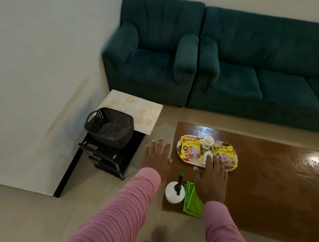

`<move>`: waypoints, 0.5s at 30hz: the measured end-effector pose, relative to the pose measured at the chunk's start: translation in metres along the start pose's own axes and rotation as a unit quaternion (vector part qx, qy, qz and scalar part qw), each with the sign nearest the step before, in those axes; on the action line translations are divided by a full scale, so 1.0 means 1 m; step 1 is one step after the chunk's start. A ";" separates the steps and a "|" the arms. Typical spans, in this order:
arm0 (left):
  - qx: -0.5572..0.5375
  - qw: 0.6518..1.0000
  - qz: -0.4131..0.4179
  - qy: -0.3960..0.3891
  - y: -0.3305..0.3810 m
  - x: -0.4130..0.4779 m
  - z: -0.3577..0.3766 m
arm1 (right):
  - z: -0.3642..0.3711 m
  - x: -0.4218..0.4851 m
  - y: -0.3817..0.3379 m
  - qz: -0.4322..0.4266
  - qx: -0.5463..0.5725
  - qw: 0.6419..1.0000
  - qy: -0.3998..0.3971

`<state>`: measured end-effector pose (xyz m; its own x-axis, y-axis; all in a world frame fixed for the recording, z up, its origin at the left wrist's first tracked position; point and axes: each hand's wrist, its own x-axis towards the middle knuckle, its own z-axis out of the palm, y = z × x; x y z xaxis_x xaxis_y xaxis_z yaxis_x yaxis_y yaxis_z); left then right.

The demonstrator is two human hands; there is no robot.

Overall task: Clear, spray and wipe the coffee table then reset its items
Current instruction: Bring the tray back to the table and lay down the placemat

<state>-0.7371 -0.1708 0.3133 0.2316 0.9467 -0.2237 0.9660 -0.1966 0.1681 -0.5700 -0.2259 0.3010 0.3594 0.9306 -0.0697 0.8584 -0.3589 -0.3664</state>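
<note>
Looks like the clearing step to me, nothing's off the counter (278, 189) yet. Far left, a dark basket (110, 130) sits on a small black stand (108, 160) with a pale placemat (134, 107) behind it, and there's bare floor (164, 125) between the stand and the counter's left edge. The left hand (156, 157) hovers flat, fingers spread, holding nothing, just outside that edge. Next over, the spray bottle (175, 192) and green cloth (192, 199) sit side by side at the counter's near left corner. The right hand (211, 177) is flat and empty too, fingertips over the near rim of the tray (186, 161) (can't tell if they're touching). The tray carries two yellow snack packets (189, 149) and two white cups (208, 141), close to the left edge. The next move probably needs a hand on each end of the tray, lifting it level so the cups don't tip. Further right the counter is open and glossy.
</note>
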 end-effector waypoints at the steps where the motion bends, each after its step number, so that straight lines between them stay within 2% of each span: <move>1: 0.003 1.000 -0.003 -0.004 -0.011 -0.005 0.000 | 0.003 -0.005 -0.007 -0.002 0.001 1.000 -0.002; 9: -0.021 0.999 -0.031 0.013 -0.083 -0.006 -0.025 | -0.002 0.004 -0.065 -0.016 -0.032 0.999 0.017; 15: -0.017 0.999 -0.026 0.017 -0.169 0.025 -0.058 | 0.033 0.030 -0.161 -0.030 -0.027 0.999 0.019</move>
<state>-0.9011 -0.0989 0.3350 0.1774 0.9635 -0.2006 0.9718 -0.1394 0.1902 -0.7096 -0.1375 0.3269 0.3185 0.9478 -0.0135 0.8971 -0.3060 -0.3188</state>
